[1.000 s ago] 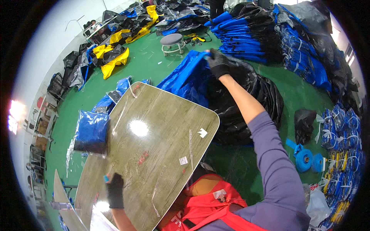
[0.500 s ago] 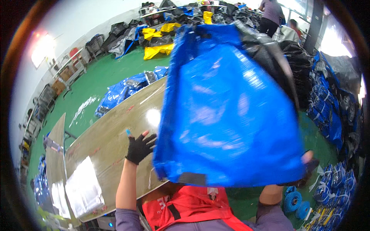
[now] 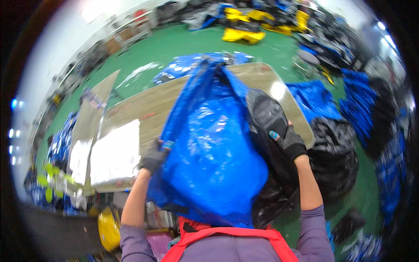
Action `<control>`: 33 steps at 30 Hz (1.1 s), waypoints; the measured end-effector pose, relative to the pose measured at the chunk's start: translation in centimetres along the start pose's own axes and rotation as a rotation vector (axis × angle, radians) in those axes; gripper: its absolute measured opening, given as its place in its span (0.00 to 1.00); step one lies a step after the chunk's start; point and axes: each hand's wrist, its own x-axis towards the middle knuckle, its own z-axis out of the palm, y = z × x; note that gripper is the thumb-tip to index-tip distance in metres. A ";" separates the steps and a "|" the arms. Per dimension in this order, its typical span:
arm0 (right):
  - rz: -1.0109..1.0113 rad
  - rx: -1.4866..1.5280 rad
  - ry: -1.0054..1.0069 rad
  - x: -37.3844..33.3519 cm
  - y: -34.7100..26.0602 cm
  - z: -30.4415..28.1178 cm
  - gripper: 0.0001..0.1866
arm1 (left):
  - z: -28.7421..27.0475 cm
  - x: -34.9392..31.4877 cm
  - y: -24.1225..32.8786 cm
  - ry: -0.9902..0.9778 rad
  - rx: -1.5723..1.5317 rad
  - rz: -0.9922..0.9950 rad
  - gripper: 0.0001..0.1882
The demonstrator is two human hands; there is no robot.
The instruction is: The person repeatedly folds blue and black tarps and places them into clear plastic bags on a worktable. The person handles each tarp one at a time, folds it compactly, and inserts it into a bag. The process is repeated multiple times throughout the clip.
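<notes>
A large glossy bag of blue and black plastic sheeting (image 3: pixel 214 161) lies over the table's near edge and hangs down against my front. Its blue face is toward me and its black side is on the right. My left hand (image 3: pixel 152 156), in a dark fingerless glove, is closed on the bag's left edge, somewhat blurred, with blue tape round a fingertip. On the right, my right hand (image 3: pixel 289 142) grips the black side, its blue-taped thumb on top and its other fingers partly hidden. The bag's far end narrows into a peaked fold.
White sheets (image 3: pixel 115 150) lie on the left of the brown table (image 3: pixel 144 98). Beyond it, blue sheeting (image 3: pixel 179 67) rests on the green floor. Right of the table stand black bundles (image 3: pixel 331 153) and blue sheeting (image 3: pixel 316 98). A green fan (image 3: pixel 56 179) is at the left.
The raised bag has come down onto the table and bunched up, showing more of its black side. My left hand, earlier open beside it, has closed on its edge. My view has turned right.
</notes>
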 end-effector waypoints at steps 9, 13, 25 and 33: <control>-0.275 -0.237 -0.025 6.8 10.9 8.8 0.22 | -3.1 -8.0 -8.2 0.280 -0.375 -0.221 0.28; -0.280 -0.221 0.064 13.8 21.4 6.7 0.24 | -1.5 -14.4 -10.4 0.130 -0.291 -0.435 0.23; -0.512 -0.392 0.127 13.2 -0.4 6.1 0.36 | 3.0 -27.4 -13.0 0.254 -0.178 -0.532 0.26; -0.556 -0.326 -0.047 15.2 2.6 10.3 0.44 | -3.7 -24.2 -13.2 -0.694 0.600 -0.458 0.27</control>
